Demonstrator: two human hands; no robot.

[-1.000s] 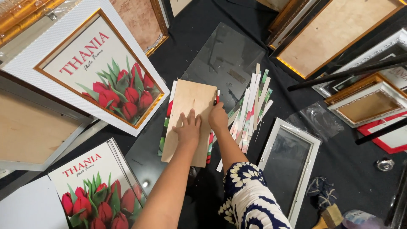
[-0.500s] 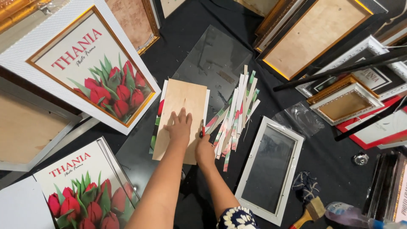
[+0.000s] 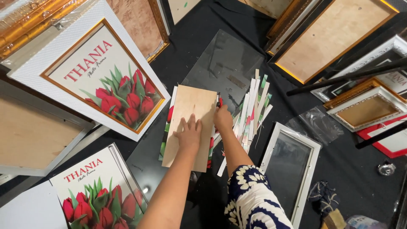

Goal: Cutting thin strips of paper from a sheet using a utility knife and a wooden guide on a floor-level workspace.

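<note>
**Both hands on a backing board over a tulip print**

Left hand point(image 3: 188, 133) lies flat, fingers spread, pressing down on a plain wooden board point(image 3: 190, 123) that sits near the middle of the black cloth point(image 3: 347, 169) covering the work surface. Right hand point(image 3: 222, 118) is closed around a small red-tipped tool point(image 3: 219, 101), held at the board's right edge, close to its upper corner; the tool itself is mostly hidden by the fingers. The right arm wears a dark sleeve point(image 3: 254, 199) with a white floral pattern.

Under the board lies a tulip print point(image 3: 168, 127), its red and green edges showing along the left side and at the bottom. Just beside the board's right edge, a fan of cut paper strips point(image 3: 254, 114) spreads toward the upper right. A sheet of clear glass point(image 3: 224, 63) lies behind the board, toward the cloth's far edge.

To the left, a white frame point(image 3: 91, 72) with a gold inner border holds a tulip picture, tilted. Another tulip poster point(image 3: 93, 191) lies at the lower left corner. A white empty frame point(image 3: 292, 165) rests to the right of the arms, and gold frames point(image 3: 335, 38) with brown backs face up at the upper right corner.
</note>
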